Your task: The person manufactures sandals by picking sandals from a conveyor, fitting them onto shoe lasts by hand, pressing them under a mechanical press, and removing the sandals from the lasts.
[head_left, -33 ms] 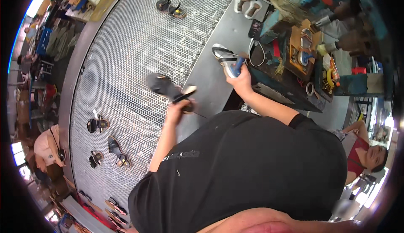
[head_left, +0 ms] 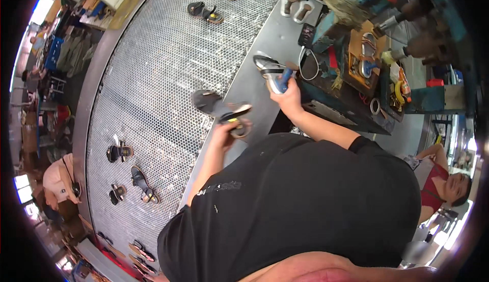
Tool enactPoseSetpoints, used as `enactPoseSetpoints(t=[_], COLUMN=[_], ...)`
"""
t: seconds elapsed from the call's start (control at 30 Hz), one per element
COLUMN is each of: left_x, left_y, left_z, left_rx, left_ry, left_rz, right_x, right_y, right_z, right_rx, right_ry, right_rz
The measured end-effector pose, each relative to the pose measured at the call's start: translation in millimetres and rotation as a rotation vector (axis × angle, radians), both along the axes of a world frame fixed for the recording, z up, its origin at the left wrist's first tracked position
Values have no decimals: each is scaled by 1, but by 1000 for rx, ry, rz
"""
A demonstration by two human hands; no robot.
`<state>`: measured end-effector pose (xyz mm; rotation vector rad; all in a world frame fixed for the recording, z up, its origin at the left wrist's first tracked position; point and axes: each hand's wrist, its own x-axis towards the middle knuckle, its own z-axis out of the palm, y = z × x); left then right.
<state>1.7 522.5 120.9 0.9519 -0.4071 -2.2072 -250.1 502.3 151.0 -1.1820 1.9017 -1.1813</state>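
Perforated grey metal forms the wide curved conveyor belt, the landmark for everything else. On the belt's near-left stretch lie three dark sandals, well apart from the hands, and two more sandal pairs rest at its far edge.

At the belt's right rim, the left hand is closed around a dark sandal with a tan footbed, gripping it at the strap end so the sole juts out over the mesh.

Right of the belt, over the smooth steel ledge, the right hand is wrapped firmly around a blue-handled tool pressed against a silvery shoe piece.

Compared with the other frame of this instant, nothing has shifted: both grips and both items sit alike, so the work is mid-hold rather than in transition.

Further right of the belt, a cluttered workbench carries cables, straps and small parts.
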Motion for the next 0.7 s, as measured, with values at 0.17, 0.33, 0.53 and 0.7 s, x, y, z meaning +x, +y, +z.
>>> enactPoseSetpoints(t=[0.17, 0.33, 0.53, 0.7], left_x=[-52, -60, -201, -288], left_y=[-75, -136, -103, -43], left_z=[4, 17, 18, 25], left_rx=[-24, 19, 33, -196], left_ry=[168, 167, 78, 158], left_rz=[129, 520, 20, -558], right_x=[-13, -84, -142, -166], right_y=[24, 72, 128, 152], right_z=[42, 91, 87, 67], right_rx=[-246, -245, -212, -201], right_ry=[-285, -268, -247, -107], right_rz=[364, 634, 498, 161])
